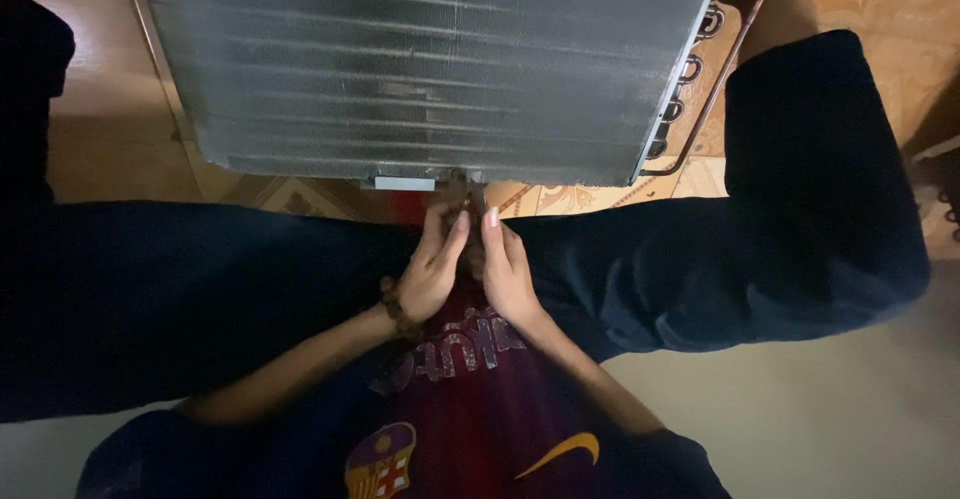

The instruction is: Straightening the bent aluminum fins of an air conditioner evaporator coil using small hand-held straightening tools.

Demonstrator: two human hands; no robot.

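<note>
A large grey finned coil panel (pixel 420 59) with copper tube bends on its right side (pixel 690 69) lies on the floor in front of me. Both hands meet at the middle of its near edge. My left hand (pixel 432 269), a beaded bracelet on its wrist, and my right hand (pixel 505 269) are pressed together around something small and dark at the panel's edge, next to a small grey bracket (pixel 405 183). What lies between the fingers is hidden.
My legs in dark trousers (pixel 750 249) spread to both sides of the panel. A patterned tile floor (pixel 890 19) lies under it, and a pale floor (pixel 820 419) shows at the lower right.
</note>
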